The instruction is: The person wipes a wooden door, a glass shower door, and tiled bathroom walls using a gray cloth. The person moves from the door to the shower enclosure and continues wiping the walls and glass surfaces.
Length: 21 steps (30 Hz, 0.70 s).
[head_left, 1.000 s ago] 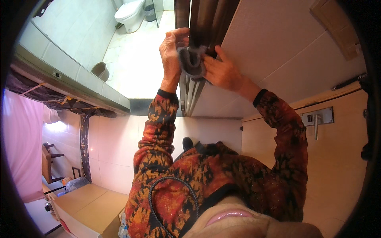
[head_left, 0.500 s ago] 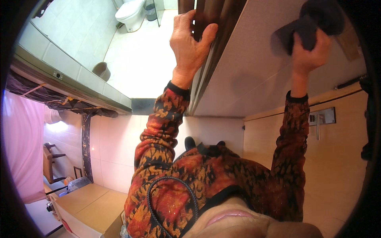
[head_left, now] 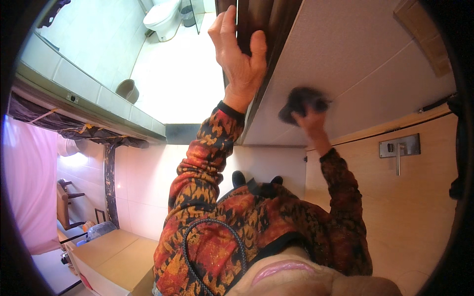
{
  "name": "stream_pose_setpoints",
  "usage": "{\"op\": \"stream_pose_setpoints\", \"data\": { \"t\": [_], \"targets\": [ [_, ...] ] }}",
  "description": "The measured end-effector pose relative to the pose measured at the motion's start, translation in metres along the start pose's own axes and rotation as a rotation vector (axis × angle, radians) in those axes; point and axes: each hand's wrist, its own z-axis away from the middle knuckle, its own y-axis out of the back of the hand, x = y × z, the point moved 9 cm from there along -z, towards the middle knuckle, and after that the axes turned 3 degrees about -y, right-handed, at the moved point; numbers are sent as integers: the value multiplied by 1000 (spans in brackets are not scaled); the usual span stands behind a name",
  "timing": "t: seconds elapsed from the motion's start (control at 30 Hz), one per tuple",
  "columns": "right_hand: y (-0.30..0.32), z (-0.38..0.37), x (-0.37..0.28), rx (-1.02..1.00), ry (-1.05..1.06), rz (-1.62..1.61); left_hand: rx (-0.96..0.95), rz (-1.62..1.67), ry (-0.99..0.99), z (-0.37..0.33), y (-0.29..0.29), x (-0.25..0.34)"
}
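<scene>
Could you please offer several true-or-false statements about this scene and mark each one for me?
1. The right hand holds a dark cloth. True.
2. Both hands hold the dark cloth. False: only the right hand does.
3. The left hand rests against the dark brown frame. True.
4. The curtain is green. False: the curtain is pink.
5. The toilet is white. True.

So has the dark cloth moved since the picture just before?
Yes, the dark cloth went left and down in the picture: it was almost above the door handle, and now is left of it.
</scene>
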Motion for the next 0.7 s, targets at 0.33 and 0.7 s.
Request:
{"op": "stream_pose_setpoints", "data": {
  "t": [0.33, 0.7],
  "targets": [
    [148, -106, 70, 638, -281, 188, -203, -220, -121, -39, -31, 42],
    [-128, 95, -36, -510, -293, -128, -241, -292, -372, -28, -39, 33]
  ]
}}
